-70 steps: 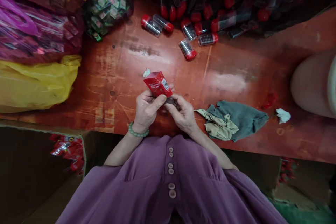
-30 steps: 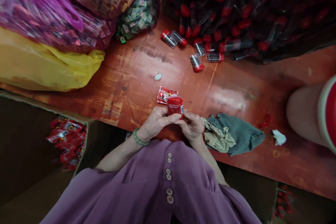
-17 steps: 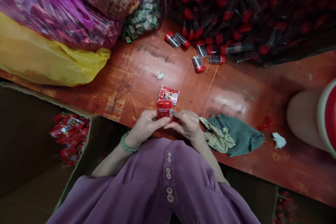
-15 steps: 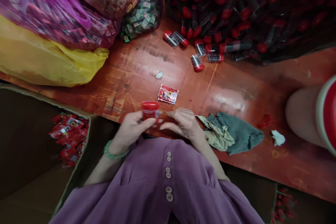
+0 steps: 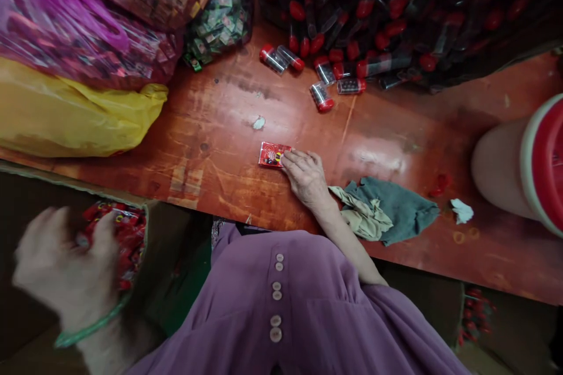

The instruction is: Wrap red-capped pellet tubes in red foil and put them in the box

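My left hand [image 5: 65, 263] is blurred by motion, its fingers spread and nothing visible in them. It hovers over a cardboard box [image 5: 147, 240] below the table's edge, which has a heap of shiny red packets [image 5: 132, 234] inside. A green bracelet [image 5: 90, 328] circles that wrist. On the table, my right hand [image 5: 305, 179] has its fingers bunched over the right end of a small stack of red printed cards [image 5: 269, 153]. Its thumb is hidden. A grey-green cloth [image 5: 393, 211] and a beige cloth [image 5: 369, 220] lie beside the right forearm.
Several clear tubes with red caps [image 5: 321, 96] lie at the back, before a large dark pile of similar tubes [image 5: 373, 6]. Purple plastic bags [image 5: 101, 29] and a yellow bag [image 5: 83, 120] fill the back left. A white tub with a red lid [image 5: 501, 158] stands right.
My left hand has left the table's front edge and swung left over the box; the red-capped item it held is no longer visible. My right hand has moved forward onto the cards.
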`<action>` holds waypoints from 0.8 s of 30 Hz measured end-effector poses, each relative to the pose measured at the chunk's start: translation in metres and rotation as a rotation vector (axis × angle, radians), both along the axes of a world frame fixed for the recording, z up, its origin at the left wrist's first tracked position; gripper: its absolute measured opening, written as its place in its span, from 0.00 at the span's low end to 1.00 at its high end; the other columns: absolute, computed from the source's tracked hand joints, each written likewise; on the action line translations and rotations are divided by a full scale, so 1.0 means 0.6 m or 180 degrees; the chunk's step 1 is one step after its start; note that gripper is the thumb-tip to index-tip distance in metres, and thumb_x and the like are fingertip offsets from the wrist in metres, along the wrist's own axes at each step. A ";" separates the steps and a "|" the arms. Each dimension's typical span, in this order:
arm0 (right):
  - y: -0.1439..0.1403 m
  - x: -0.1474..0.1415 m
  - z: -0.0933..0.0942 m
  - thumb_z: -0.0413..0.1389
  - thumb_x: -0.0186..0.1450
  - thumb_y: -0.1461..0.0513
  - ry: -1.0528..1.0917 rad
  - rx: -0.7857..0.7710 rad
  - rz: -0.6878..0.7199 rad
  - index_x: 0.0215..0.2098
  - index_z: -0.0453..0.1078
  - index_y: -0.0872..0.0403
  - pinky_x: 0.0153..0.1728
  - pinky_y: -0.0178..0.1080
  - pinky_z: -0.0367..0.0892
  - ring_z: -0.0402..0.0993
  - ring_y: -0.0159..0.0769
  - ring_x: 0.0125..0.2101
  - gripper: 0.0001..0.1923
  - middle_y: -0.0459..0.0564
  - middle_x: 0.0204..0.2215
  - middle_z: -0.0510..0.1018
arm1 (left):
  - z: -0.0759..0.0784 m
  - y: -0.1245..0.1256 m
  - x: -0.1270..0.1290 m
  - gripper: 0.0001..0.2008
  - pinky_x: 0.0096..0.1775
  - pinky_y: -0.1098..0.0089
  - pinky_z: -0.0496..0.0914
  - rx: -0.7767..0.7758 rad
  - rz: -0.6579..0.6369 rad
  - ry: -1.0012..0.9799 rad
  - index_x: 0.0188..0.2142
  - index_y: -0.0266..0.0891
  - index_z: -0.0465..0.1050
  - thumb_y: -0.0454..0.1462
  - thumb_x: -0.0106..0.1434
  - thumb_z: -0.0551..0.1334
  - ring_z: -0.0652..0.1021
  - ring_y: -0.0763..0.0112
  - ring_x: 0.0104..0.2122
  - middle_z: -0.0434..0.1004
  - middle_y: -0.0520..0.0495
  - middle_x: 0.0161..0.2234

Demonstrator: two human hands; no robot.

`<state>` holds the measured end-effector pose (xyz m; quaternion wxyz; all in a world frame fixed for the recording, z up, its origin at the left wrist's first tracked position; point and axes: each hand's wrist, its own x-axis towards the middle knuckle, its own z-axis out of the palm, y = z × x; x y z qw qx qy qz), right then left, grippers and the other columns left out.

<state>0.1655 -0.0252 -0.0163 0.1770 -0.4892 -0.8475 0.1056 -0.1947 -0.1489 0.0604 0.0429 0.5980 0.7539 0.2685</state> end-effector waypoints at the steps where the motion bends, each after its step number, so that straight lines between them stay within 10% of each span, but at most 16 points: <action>1: -0.002 -0.001 -0.003 0.51 0.72 0.64 -0.0001 0.0025 -0.0008 0.49 0.75 0.53 0.56 0.49 0.58 0.73 0.43 0.53 0.12 0.54 0.50 0.81 | -0.009 0.026 0.037 0.22 0.50 0.38 0.72 0.0561 0.0110 0.0270 0.52 0.50 0.74 0.39 0.57 0.69 0.79 0.46 0.49 0.80 0.46 0.50; 5: -0.008 -0.001 -0.004 0.51 0.70 0.68 -0.0029 0.0216 0.0004 0.47 0.75 0.53 0.53 0.48 0.57 0.74 0.41 0.48 0.13 0.52 0.47 0.83 | -0.052 0.123 0.202 0.21 0.54 0.55 0.75 0.0623 -0.1772 0.0003 0.56 0.38 0.70 0.33 0.63 0.65 0.77 0.56 0.54 0.77 0.38 0.54; 8: -0.007 -0.002 -0.001 0.51 0.69 0.69 -0.0047 0.0389 0.0069 0.44 0.75 0.54 0.51 0.47 0.57 0.74 0.40 0.45 0.12 0.52 0.44 0.83 | -0.083 0.173 0.278 0.20 0.58 0.54 0.72 0.0649 -0.2407 0.0168 0.57 0.30 0.68 0.33 0.66 0.61 0.74 0.54 0.59 0.74 0.31 0.57; 19: 0.059 0.034 0.088 0.55 0.70 0.60 0.0120 -0.1249 0.0533 0.41 0.74 0.52 0.42 0.40 0.65 0.75 0.38 0.38 0.07 0.50 0.37 0.82 | -0.122 0.210 0.293 0.13 0.51 0.55 0.74 0.0873 -0.2600 0.0202 0.44 0.35 0.76 0.26 0.65 0.57 0.75 0.56 0.52 0.79 0.39 0.49; 24: 0.185 0.075 0.111 0.45 0.69 0.70 -0.0628 -0.0471 -0.0417 0.49 0.73 0.54 0.47 0.49 0.64 0.68 0.48 0.47 0.17 0.58 0.48 0.77 | -0.122 0.220 0.297 0.05 0.38 0.64 0.74 0.0845 -0.2479 -0.0231 0.34 0.35 0.75 0.30 0.65 0.60 0.75 0.65 0.36 0.80 0.43 0.37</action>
